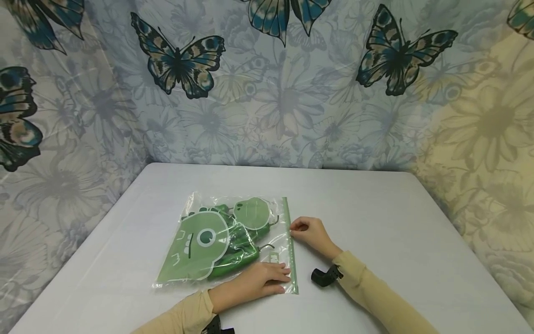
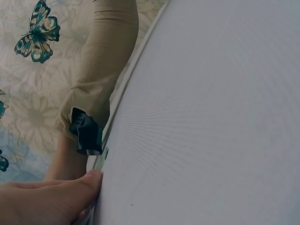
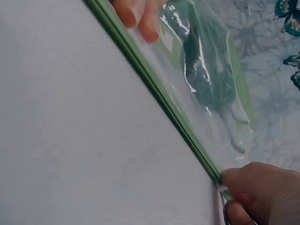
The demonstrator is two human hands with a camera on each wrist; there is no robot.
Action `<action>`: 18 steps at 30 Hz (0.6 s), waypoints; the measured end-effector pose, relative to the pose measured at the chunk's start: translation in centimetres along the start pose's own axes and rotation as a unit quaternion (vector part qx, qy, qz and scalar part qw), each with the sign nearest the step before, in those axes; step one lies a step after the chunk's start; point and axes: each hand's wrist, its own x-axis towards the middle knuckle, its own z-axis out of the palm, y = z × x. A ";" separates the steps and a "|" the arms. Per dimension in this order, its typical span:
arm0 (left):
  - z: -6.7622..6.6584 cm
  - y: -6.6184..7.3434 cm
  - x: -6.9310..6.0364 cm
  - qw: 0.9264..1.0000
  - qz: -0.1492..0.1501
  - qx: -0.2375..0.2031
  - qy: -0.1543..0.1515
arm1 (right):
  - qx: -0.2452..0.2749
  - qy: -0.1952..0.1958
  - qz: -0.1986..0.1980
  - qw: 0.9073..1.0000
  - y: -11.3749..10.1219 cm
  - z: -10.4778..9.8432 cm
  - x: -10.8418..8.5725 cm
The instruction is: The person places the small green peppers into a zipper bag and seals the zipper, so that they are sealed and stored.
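A clear zip bag [image 1: 177, 271] printed with green cartoon dinosaur faces lies flat on the table, with shiny dark green contents inside. Along its right side runs a green zip strip [image 1: 292, 253]. My left hand [image 1: 252, 283] rests on the bag's near part, its fingers extended toward the strip. At the strip's upper half, my right hand [image 1: 312, 235] pinches the edge between thumb and finger; in the right wrist view the thumb [image 3: 239, 178] presses on the strip. The left wrist view shows the left hand [image 2: 51, 197] at table level, with the bag mostly hidden.
The white table [image 1: 375, 222] extends around the bag on every side. Butterfly-patterned cloth [image 1: 283, 102] hangs behind and at both sides. A black wrist camera [image 1: 327, 276] sits at the right sleeve, and another [image 1: 217, 326] at the left.
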 end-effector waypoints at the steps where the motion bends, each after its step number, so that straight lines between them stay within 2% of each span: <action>1: 0.0 0.0 0.0 1.000 0.001 -0.002 0.001 | 0.001 0.000 0.001 1.000 -0.3 -0.1 0.1; 4: -0.1 0.1 0.0 1.000 -0.002 -0.005 0.001 | 0.005 0.003 0.007 1.000 -0.4 -0.1 0.5; 8: -0.1 0.1 -0.1 1.000 -0.022 -0.012 -0.004 | 0.017 0.008 0.003 1.000 0.0 0.0 1.3; 15: 0.2 -0.2 -0.2 1.000 -0.017 -0.009 -0.003 | -0.014 0.028 -0.013 0.999 4.8 0.7 3.3; 18: 0.3 -0.2 -0.2 1.000 -0.017 -0.004 -0.005 | -0.024 0.038 -0.019 0.999 5.0 0.7 3.8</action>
